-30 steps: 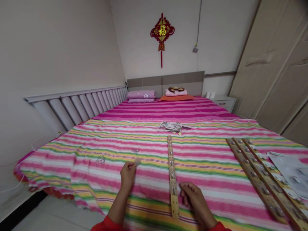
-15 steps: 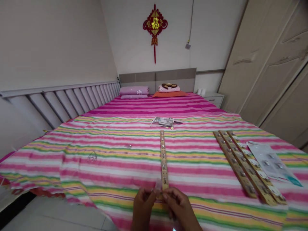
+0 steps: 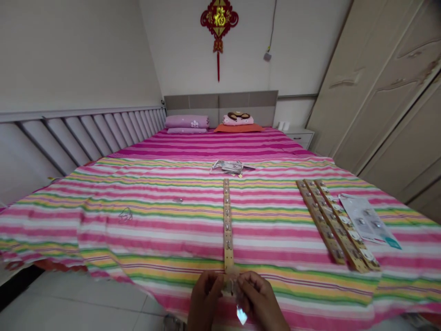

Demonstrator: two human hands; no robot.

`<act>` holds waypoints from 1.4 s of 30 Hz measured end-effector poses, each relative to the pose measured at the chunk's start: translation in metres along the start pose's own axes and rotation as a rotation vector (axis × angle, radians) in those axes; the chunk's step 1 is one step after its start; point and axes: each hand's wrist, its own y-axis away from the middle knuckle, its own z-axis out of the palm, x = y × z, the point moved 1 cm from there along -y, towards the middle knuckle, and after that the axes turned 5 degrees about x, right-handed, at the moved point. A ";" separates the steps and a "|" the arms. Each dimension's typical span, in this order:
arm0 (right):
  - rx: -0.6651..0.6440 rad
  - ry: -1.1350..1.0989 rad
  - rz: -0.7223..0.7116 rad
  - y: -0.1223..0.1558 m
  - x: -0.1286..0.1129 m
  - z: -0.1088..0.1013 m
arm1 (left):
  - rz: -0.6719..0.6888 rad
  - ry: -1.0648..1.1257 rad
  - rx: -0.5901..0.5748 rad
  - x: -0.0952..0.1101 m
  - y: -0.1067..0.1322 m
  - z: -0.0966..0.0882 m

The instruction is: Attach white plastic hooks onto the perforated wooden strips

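left hand (image 3: 206, 288) and right hand (image 3: 255, 292) both pinched tight on small clear plastic packet (image 3: 233, 272), at near end of wooden strip (image 3: 228, 259) lying on striped bedsheet (image 3: 155, 241). packet-handling step, seemingly; next move likely calls for steady fingertips, gentle pull.

We see a narrow tan strip (image 3: 228, 235), dotted with holes and small shiny metal pieces (image 3: 228, 245), lying flat, pointing away from us; over its near end, a blurred, see-through plastic piece (image 3: 232, 271).
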 end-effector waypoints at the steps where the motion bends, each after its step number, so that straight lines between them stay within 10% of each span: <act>1: -0.004 -0.008 0.014 -0.001 0.000 0.001 | -0.025 0.007 -0.026 0.002 -0.004 0.000; 18: 0.097 0.410 -0.273 -0.034 -0.021 0.009 | -0.146 0.079 -0.027 0.010 -0.043 0.016; 42: 0.130 0.465 -0.256 -0.049 -0.014 0.007 | -0.087 -0.039 -0.015 -0.004 -0.059 0.020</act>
